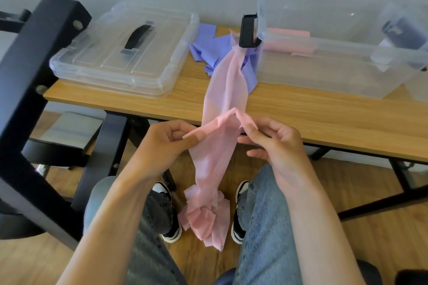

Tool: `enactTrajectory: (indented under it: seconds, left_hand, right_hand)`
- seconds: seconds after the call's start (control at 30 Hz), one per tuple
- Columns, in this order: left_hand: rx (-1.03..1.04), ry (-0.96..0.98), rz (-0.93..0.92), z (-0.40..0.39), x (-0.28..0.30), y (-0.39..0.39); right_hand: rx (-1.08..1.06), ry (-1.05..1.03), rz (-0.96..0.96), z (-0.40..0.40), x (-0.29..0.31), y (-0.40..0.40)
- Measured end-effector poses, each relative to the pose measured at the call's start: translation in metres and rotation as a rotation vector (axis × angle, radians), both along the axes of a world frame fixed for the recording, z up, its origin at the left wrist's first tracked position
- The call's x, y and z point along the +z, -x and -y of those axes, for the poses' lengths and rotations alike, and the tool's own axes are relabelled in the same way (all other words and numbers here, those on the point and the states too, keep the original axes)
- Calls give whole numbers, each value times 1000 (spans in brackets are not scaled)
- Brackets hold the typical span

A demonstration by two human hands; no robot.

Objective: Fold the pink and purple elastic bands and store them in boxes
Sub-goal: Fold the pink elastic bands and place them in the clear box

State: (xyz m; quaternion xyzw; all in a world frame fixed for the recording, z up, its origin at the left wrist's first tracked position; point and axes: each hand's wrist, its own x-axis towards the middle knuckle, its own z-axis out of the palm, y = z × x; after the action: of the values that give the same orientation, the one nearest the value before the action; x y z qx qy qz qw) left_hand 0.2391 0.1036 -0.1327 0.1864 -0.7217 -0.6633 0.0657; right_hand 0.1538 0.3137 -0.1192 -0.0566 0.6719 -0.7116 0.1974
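A long pink elastic band (223, 85) runs from the table's back, over the front edge, and down to the floor, where its end lies bunched between my shoes. My left hand (166, 143) pinches the band's left edge just below the table edge. My right hand (271, 141) pinches the right edge, and a fold of the band rises between the two hands. A purple elastic band (209, 47) lies crumpled on the table under the pink one. The clear storage box (335, 69) stands at the right; a folded pink band (289, 38) lies inside it.
The box's clear lid (120, 53) with a black handle lies on the wooden table (324, 113) at the left. A black metal frame (34, 71) stands close on the left. A black latch (247, 30) hangs at the box's left end. A purple roll (405, 32) sits at the box's far right.
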Motion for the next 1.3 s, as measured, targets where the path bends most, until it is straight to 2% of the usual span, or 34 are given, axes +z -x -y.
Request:
enactTrajectory:
  seconds: [0.17,0.33,0.43,0.53,0.63,0.87,1.07,1.2,1.3]
  left_hand:
    - [-180,-148,-65,-2,2,-14]
    - [-496,-231,-97,9,8,-30]
    - [-727,-245,-38,17,11,-35]
    - [-879,-155,113,18,9,-39]
    - [-984,-76,189,12,5,-42]
    - [-1020,74,243,11,-8,-49]
    - [-890,75,335,24,-24,-68]
    - [-832,165,420,26,-34,-72]
    - [-776,203,467,25,-38,-69]
  right_hand:
    - [63,63,57,-1,3,-3]
    - [284,158,98,-6,5,-8]
    - [487,62,102,-11,3,-11]
    - [674,-87,69,-16,0,-14]
    - [840,-191,44,-17,-4,-18]
    - [950,-330,16,-28,-14,-22]
    - [907,-387,22,-40,-25,-24]
    - [954,-486,29,-38,-38,-28]
    - [911,-554,3,-38,-47,-27]
